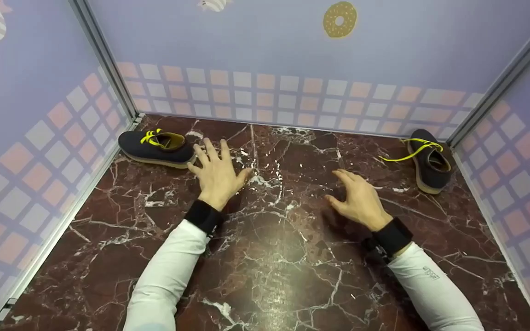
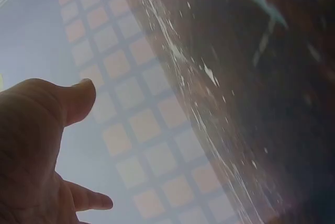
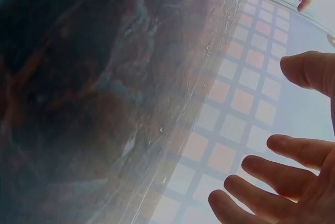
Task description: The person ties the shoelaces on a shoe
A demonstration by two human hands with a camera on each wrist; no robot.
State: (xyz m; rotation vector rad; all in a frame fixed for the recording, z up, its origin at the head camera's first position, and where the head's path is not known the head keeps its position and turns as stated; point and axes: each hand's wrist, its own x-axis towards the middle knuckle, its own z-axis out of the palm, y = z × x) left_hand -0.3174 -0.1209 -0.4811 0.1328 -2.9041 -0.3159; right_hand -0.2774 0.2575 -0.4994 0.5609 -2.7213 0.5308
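My left hand point(image 1: 216, 177) is spread above the dark red marbled surface, its fingertips near the heel of a dark shoe point(image 1: 154, 148) with yellow laces at the far left. In the left wrist view the thumb point(image 2: 78, 101) stands apart and nothing lies in the palm. My right hand point(image 1: 359, 200) hovers over the right half with fingers extended and thumb apart, holding nothing. A second dark shoe point(image 1: 432, 170) lies beyond it at the far right, one yellow lace trailing toward the middle. The right wrist view shows the right fingers point(image 3: 277, 177) spread.
Purple panels with a checkered band enclose the surface: a back panel point(image 1: 265, 50), a left panel point(image 1: 21, 138) and a right panel point(image 1: 527, 151). Grey metal posts point(image 1: 104, 55) join them at the corners. The marbled surface point(image 1: 265, 257) stretches between and in front of the hands.
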